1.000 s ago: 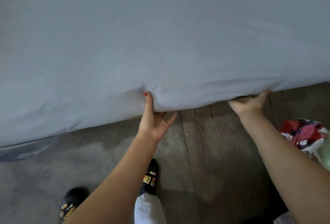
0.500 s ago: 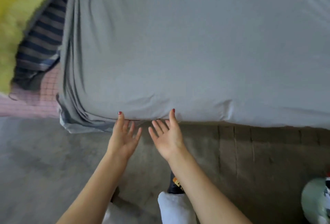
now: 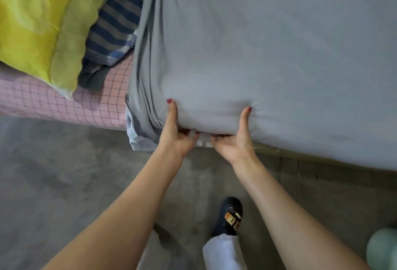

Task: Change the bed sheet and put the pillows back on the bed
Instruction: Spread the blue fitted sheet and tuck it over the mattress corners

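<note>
Grey bed sheet (image 3: 257, 54), spread over the mattress and filling the upper right of the head view, its near edge running along the bed side from the corner at left off toward the lower right; long axis hard to judge, since only this corner stretch shows. Half a second earlier, both hands open and hovering just short of the edge, fingers straight; now clamped onto it side by side near the corner. Left hand (image 3: 176, 134): grip pinched on the sheet edge, thumb pressed on top of the fabric, fingers curled under and out of sight. Right hand (image 3: 234, 138): same hold, thumb on top, fingers hooked beneath. A second ago, well apart along the edge farther right; since then shifted leftward to the corner, where loose folds (image 3: 146, 102) hang bunched down the mattress end. Probably the tucking step, working the slack under the mattress at this corner; the sheet top already lies fairly smooth, so likely well along, with pillows not yet returned. Left of the corner, a pink checked cover (image 3: 64, 102), bearing a yellow-green pillow (image 3: 38, 22) and a striped cloth (image 3: 116, 16). Below, concrete floor (image 3: 53, 183) and a dark shoe (image 3: 228, 216).
</note>
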